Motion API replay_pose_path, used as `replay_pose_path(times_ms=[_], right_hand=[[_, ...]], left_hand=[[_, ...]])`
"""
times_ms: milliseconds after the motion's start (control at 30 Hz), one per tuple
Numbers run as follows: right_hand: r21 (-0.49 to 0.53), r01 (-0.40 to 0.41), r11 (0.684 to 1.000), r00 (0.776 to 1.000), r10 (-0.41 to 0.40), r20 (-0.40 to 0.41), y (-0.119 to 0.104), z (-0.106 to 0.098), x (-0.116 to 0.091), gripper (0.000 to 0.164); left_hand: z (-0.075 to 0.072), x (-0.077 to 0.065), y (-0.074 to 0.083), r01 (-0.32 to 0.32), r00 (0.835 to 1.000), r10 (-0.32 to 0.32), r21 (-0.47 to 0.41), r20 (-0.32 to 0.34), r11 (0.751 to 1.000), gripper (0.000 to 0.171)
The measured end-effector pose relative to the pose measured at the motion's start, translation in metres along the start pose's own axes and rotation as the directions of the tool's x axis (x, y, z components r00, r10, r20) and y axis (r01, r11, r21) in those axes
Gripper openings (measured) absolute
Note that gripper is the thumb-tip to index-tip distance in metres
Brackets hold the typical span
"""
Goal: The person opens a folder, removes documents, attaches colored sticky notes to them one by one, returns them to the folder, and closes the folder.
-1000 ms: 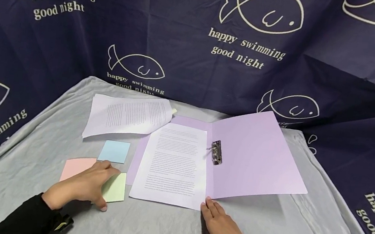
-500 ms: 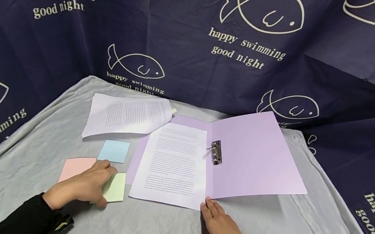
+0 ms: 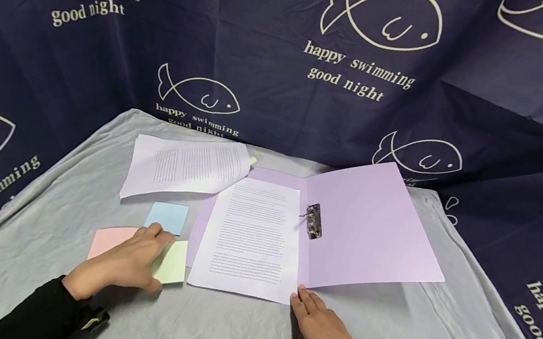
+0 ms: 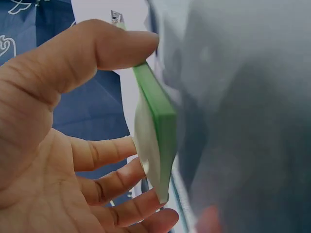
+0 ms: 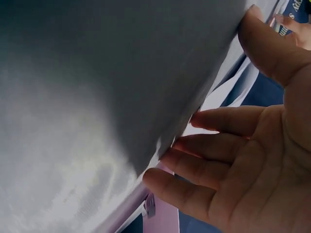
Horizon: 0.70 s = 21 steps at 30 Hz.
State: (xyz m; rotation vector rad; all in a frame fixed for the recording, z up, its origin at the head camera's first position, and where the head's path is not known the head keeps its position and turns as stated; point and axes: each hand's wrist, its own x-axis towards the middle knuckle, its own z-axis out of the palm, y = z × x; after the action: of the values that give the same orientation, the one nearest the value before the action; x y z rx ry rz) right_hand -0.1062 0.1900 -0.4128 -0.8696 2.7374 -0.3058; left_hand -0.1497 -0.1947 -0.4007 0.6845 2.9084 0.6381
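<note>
My left hand grips a pale green sticky note pad by its opposite edges. In the left wrist view the thumb presses one edge of the pad, with the fingers along the other. Pink and blue sticky note pads lie beside that hand, each partly covered. My right hand rests at the lower edge of an open lilac folder, its fingers extended near the corner of the printed sheet lying in it.
A metal ring clip sits by the folder's spine. Turned-over printed sheets, with a small pale tab at their edge, lie at the back left. Grey cloth covers the table, before a navy fish-print curtain.
My left hand has tightened on the green pad and raised it slightly, shifting a little up and away. The right hand has stayed in place.
</note>
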Motion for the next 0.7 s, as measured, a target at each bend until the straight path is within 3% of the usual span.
replay_pose_path(times_ms=[200, 400, 600, 700], right_hand=[[-0.055, 0.051, 0.997, 0.998, -0.053, -0.026, 0.002, -0.012, 0.004, 0.082], [-0.131, 0.097, 0.987, 0.985, -0.114, -0.126, 0.006, -0.032, 0.017, 0.069], [-0.186, 0.187, 0.965, 0.928, -0.236, -0.288, 0.003, -0.045, 0.04, 0.055], [-0.151, 0.218, 0.964, 0.906, -0.257, -0.335, -0.003, -0.05, 0.053, 0.054]], left_hand=[[-0.012, 0.01, 0.009, -0.05, 0.998, 0.05, 0.002, -0.04, 0.999, 0.074], [-0.017, 0.034, 0.026, -0.104, 0.99, 0.105, 0.02, -0.094, 0.994, 0.083], [-0.017, 0.052, 0.044, -0.156, 0.982, 0.151, -0.04, -0.114, 0.987, 0.096], [-0.014, 0.058, 0.053, -0.184, 0.977, 0.176, -0.058, -0.118, 0.981, 0.1]])
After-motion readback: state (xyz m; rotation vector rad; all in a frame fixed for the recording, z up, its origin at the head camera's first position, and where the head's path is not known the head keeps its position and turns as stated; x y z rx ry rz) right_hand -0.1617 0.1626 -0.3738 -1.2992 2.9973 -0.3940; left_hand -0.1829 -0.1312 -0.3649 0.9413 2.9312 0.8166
